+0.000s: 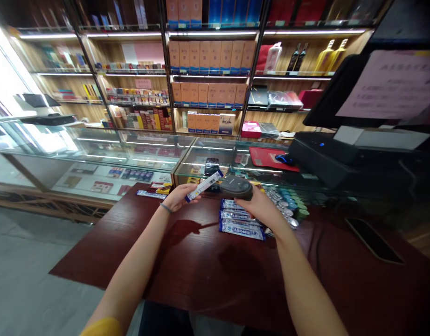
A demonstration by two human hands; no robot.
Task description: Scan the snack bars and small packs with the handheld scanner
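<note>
My left hand (182,196) is closed on the near end of a slim blue-and-white packet (204,185), tilted up to the right above the table. In my right hand (259,205) is a dark handheld barcode scanner (236,186), its head pointing left at the packet. The scanner and packet lie close together; whether they touch I cannot tell. Below the scanner, several similar blue-and-white packets (241,228) lie in a row on the table. Another such packet (150,194) lies by the table's far left edge. My right hand hides part of the row.
The dark red wooden table (201,270) adjoins a glass display counter (148,154). Small round-topped items (288,205) crowd beyond my right wrist. A phone (374,240) lies at right, near a monitor (376,88). A blue-lit mouse (284,159) rests on a red mat (264,156).
</note>
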